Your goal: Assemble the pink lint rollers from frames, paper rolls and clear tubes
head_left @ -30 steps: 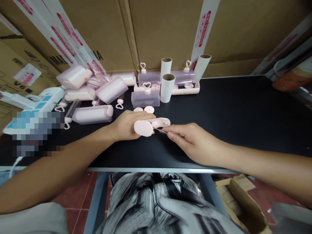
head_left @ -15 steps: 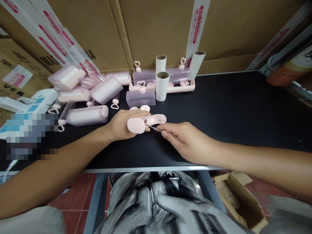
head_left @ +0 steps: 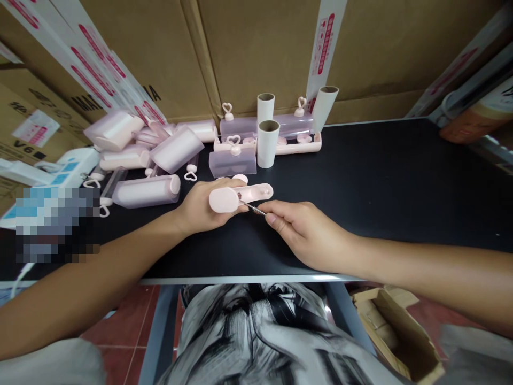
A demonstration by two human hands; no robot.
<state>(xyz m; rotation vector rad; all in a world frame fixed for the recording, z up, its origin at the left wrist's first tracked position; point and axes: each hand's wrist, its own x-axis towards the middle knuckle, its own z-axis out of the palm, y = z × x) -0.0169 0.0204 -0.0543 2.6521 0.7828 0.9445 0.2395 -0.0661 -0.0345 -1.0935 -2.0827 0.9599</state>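
My left hand (head_left: pixel 204 206) is wrapped around a pale pink plastic roller holder (head_left: pixel 224 200), its rounded end facing me and a curved arm reaching right. Between thumb and fingers, my right hand (head_left: pixel 306 230) pinches a thin metal tool (head_left: pixel 256 209), whose kind I cannot make out. The tool's tip touches or lies very close to a small dark spot by the holder's rounded end. Just behind my left hand are pink round pieces (head_left: pixel 240 178), partly hidden. Beyond them sits a translucent lilac cover (head_left: pixel 233 162) with a heart-shaped loop.
White cardboard tubes (head_left: pixel 267 144) stand at the back beside a long pink tray-like part (head_left: pixel 298 145). Several white rolls in lilac covers (head_left: pixel 146 191) are heaped at left near a power strip (head_left: pixel 68 171). Large cartons (head_left: pixel 256 48) wall the black table's (head_left: pixel 385 187) rear.
The pink holder has tilted slightly in my left hand, its rounded end rising a little. My right hand keeps the metal tool at the same spot. The view has shifted slightly.
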